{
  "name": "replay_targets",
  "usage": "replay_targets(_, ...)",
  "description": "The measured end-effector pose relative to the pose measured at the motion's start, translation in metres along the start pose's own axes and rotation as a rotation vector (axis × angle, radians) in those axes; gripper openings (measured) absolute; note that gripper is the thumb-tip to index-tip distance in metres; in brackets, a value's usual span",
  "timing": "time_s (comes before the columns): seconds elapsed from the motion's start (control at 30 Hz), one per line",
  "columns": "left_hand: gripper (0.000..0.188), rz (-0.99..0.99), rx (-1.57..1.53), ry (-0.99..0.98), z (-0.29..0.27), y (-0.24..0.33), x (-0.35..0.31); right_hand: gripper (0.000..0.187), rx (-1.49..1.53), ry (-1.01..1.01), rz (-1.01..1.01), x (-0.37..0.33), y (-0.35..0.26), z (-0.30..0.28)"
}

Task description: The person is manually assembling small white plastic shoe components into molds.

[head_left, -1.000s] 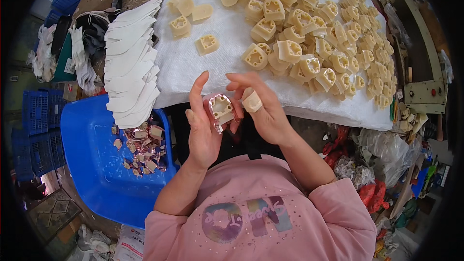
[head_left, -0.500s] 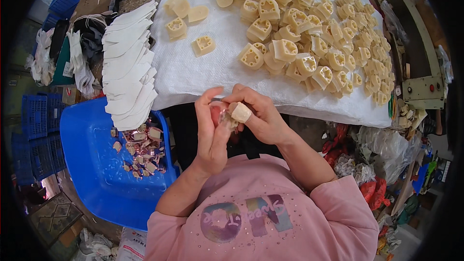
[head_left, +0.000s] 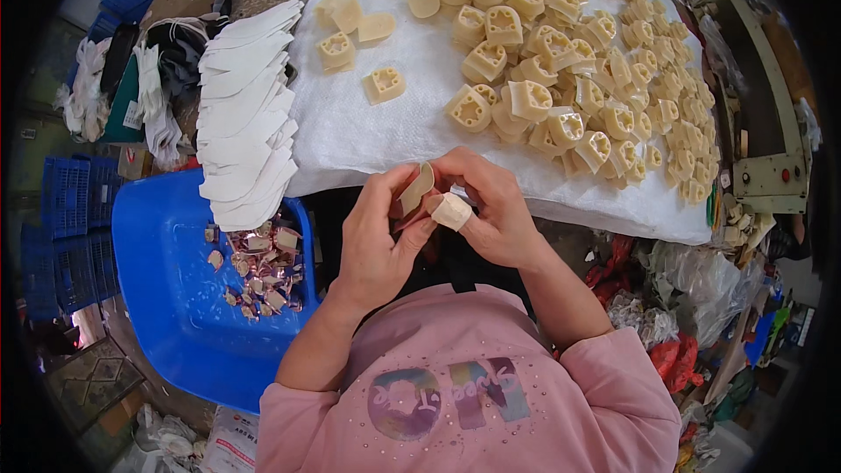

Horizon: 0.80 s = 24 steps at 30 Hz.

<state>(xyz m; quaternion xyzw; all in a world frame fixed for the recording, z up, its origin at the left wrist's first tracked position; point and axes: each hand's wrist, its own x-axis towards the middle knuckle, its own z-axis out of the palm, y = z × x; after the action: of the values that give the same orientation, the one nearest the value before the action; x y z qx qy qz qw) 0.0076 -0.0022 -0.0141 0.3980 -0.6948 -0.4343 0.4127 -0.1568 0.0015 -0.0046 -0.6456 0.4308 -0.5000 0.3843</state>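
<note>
In front of my chest, both hands work close together, just off the near edge of the white-covered table. My left hand [head_left: 378,232] is closed on a thin curved cover piece [head_left: 417,190], cream on the face toward me, with a pinkish edge. Opposite it, my right hand [head_left: 495,210] has its fingers bent inward, pinching at the same small work. What lies between its fingertips is mostly hidden. A cream band [head_left: 452,211], which looks like tape, wraps my right thumb. Many cream, hollow, heel-shaped blocks [head_left: 530,101] lie heaped on the table beyond my hands.
A blue plastic tub [head_left: 166,298] at my left holds shiny pink-wrapped pieces [head_left: 267,263]. Overlapping white strips [head_left: 248,123] hang down over the table's left side toward it. Clear plastic bags [head_left: 701,280] and a metal machine frame [head_left: 771,166] stand at the right.
The cover piece has turned up and now shows its cream face between my hands. My fingers have shifted around it. The whole view has moved slightly.
</note>
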Motion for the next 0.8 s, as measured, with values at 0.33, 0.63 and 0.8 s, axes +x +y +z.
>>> replay_targets(0.33, 0.042, 0.097, 0.078, -0.092, -0.010, 0.012, 0.003, 0.016, 0.528, -0.363, 0.347, 0.009, 0.020, -0.026)
replay_targets(0.63, 0.041, 0.114, 0.112, 0.039, 0.006, 0.010, 0.009, 0.018, 0.133, -0.103, 0.295, 0.002, 0.011, -0.011)
replay_targets(0.8, 0.039, 0.225, 0.236, 0.100, 0.014, 0.012, 0.008, 0.017, 0.364, -0.126, 0.273, -0.005, 0.007, -0.014)
